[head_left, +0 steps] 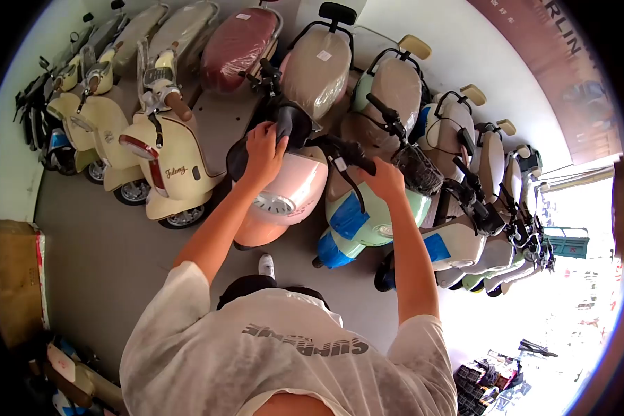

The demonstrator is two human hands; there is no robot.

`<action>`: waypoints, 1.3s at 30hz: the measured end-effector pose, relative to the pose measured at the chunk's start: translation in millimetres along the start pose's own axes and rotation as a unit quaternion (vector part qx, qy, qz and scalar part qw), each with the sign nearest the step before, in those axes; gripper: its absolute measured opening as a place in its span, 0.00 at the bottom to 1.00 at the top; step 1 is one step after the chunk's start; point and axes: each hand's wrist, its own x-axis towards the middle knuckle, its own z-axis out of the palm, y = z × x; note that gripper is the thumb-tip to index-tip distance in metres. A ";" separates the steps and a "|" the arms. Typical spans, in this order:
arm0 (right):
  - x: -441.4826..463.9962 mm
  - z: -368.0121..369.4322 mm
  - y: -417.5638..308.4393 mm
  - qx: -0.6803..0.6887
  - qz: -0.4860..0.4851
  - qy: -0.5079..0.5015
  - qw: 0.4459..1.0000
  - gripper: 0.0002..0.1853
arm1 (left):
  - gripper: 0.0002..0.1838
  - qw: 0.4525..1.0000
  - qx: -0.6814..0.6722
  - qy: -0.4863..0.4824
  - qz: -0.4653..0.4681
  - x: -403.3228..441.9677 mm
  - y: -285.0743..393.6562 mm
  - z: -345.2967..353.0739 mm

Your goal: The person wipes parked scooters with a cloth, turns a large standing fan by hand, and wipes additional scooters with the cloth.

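A pink scooter (298,182) with a round front lamp (273,203) stands in front of me, its front turned toward me. My left hand (263,151) is closed on the edge of a black piece (293,125) at the middle of its handlebar; I cannot tell if this is a cover or a basket. My right hand (383,179) is wrapped round the end of the black handlebar grip (353,154). A brake lever (350,182) hangs beside that grip. The grip's end is partly hidden by my fingers.
Close on the right stands a mint-green scooter (374,220) with blue film and a wire basket (420,170). Cream scooters (180,156) line the left side. More scooters (468,239) continue to the right toward a bright opening. A cardboard sheet (10,277) leans at far left.
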 end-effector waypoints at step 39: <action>-0.4 6.1 1.8 -0.025 0.017 0.037 0.999 0.23 | 0.62 0.979 0.157 -0.027 -0.124 22.2 -4.2 68.7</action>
